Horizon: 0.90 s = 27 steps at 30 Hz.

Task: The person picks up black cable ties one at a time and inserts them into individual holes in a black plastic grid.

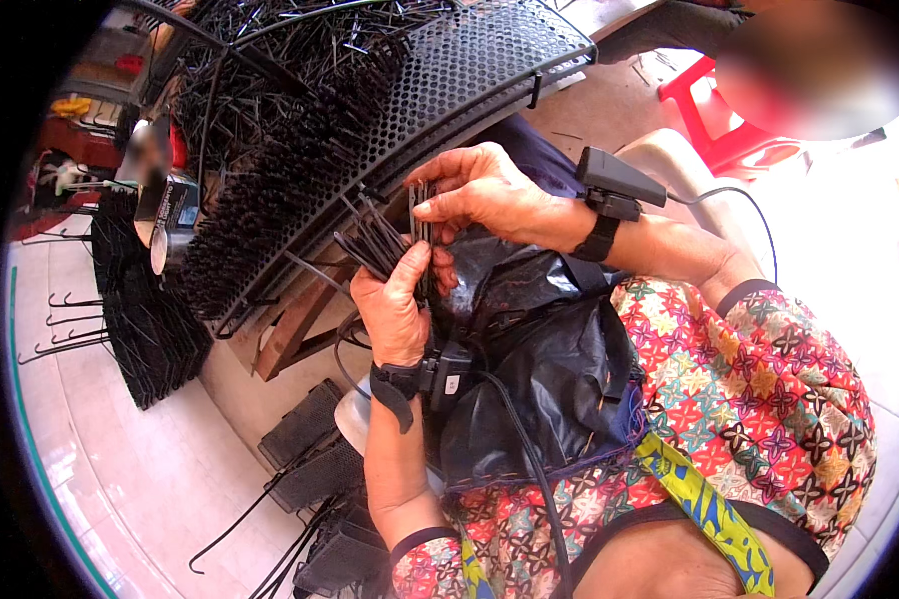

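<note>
A bundle of thin dark strips (372,243) fans out to the upper left from my left hand (395,311), which is closed round its lower part. My right hand (494,195) pinches the upright strips at the bundle's right side between thumb and fingers. Just beyond both hands slopes a black perforated panel (469,55). Dense rows of dark pieces (270,190) stand in its holes on the left, while the holes toward the right show bare. What the individual strips are exactly is too small to tell.
Loose dark strips (250,80) lie heaped behind the panel. At left lies a stack of black panels with hooked wires (150,309); more black panels (310,469) sit on the floor. A black plastic sheet (529,369) covers my lap. A red stool (704,120) stands far right, near another person.
</note>
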Each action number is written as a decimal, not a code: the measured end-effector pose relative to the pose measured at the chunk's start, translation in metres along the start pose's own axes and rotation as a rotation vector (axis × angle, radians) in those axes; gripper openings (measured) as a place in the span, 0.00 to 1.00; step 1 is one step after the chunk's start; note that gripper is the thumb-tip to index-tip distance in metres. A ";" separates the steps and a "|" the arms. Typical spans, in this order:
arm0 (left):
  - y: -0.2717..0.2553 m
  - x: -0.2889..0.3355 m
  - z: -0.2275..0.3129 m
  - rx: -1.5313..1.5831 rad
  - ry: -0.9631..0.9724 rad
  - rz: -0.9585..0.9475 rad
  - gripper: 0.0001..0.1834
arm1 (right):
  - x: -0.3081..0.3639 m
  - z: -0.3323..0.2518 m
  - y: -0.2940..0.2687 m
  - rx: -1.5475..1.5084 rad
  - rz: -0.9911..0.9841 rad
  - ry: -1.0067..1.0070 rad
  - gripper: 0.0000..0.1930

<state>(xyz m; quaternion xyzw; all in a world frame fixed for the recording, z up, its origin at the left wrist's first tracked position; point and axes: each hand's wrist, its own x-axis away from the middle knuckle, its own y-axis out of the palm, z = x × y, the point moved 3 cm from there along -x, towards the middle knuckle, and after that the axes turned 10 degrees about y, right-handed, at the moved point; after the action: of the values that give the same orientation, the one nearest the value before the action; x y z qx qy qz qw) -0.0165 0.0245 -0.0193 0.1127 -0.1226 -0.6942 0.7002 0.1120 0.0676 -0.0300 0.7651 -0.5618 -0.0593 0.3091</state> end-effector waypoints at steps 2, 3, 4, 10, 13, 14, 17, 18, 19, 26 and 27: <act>-0.006 0.000 0.000 -0.024 -0.021 -0.015 0.06 | -0.001 0.004 0.000 0.007 -0.024 -0.004 0.09; -0.008 0.001 -0.001 -0.046 -0.028 -0.001 0.06 | -0.002 0.006 0.000 0.006 -0.011 0.001 0.09; -0.008 0.000 -0.001 -0.065 -0.035 0.006 0.06 | -0.001 0.005 0.000 0.007 0.007 0.002 0.09; -0.005 0.002 -0.001 -0.160 -0.045 0.005 0.06 | 0.000 0.009 -0.004 0.077 0.019 -0.006 0.09; -0.004 0.001 -0.004 -0.186 -0.046 -0.008 0.06 | -0.001 0.007 -0.007 0.117 0.018 0.015 0.09; -0.004 0.002 -0.005 -0.194 -0.047 -0.006 0.06 | 0.000 0.005 -0.007 0.132 0.015 0.030 0.09; 0.000 0.005 -0.002 -0.148 -0.035 0.015 0.07 | 0.001 0.000 -0.007 0.145 0.025 0.021 0.08; 0.000 0.005 0.000 -0.132 -0.033 0.028 0.07 | 0.001 -0.003 -0.008 0.144 0.023 0.008 0.08; -0.003 0.005 -0.001 -0.117 -0.024 0.024 0.08 | 0.000 -0.007 -0.008 0.108 0.017 -0.001 0.08; -0.014 0.001 -0.009 0.003 -0.009 0.072 0.07 | -0.028 -0.064 -0.027 0.151 0.182 -0.434 0.08; -0.013 0.001 -0.009 0.012 0.002 0.067 0.07 | -0.035 -0.068 -0.026 0.151 0.257 -0.483 0.07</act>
<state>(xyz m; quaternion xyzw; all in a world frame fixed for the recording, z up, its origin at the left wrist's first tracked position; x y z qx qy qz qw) -0.0262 0.0230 -0.0318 0.1136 -0.1297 -0.6696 0.7224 0.1505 0.1315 0.0017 0.6720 -0.7145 -0.1582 0.1135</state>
